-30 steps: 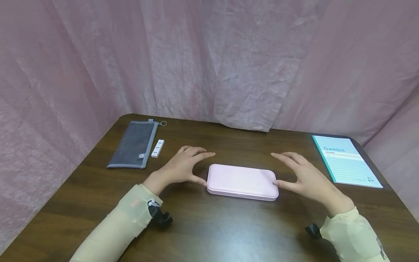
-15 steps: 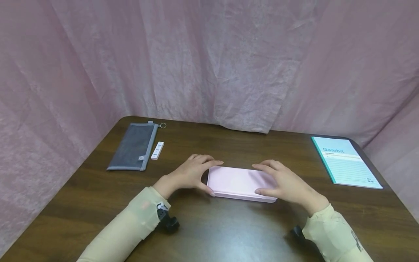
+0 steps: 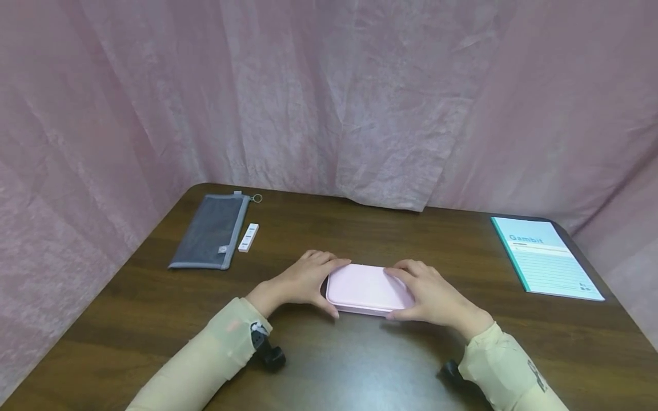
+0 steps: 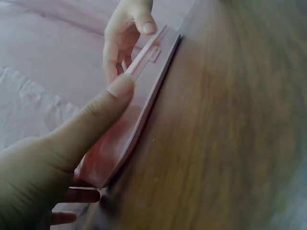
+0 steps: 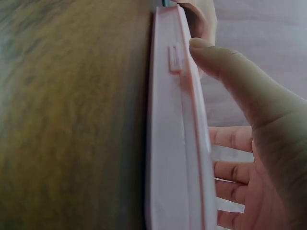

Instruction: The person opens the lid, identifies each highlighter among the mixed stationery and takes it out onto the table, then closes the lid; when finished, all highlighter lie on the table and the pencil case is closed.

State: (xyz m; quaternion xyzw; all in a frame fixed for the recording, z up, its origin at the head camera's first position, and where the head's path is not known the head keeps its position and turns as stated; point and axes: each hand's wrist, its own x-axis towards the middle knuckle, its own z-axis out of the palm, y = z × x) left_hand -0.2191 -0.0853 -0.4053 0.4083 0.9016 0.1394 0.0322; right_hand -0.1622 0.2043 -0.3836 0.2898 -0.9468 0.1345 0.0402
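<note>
A pale pink, flat pencil case lies closed on the brown table in the head view. A small clasp shows on its front side in the right wrist view. Around its left end my left hand holds it, thumb along the front edge and fingers at the back corner. My right hand spans the right part, covering that end in the head view. Its thumb lies at the lid's rim near the clasp, and its fingertips are hidden behind the case in the right wrist view.
Far left on the table lies a grey mesh zip pouch with a ring pull. Beside it is a small white bar with dark marks. A teal-edged notebook lies at the right. Pink curtains hang behind.
Both hands have closed in on the pencil case from its two ends. The right hand has come left over its right end, and the left hand has moved slightly right along its edge.
</note>
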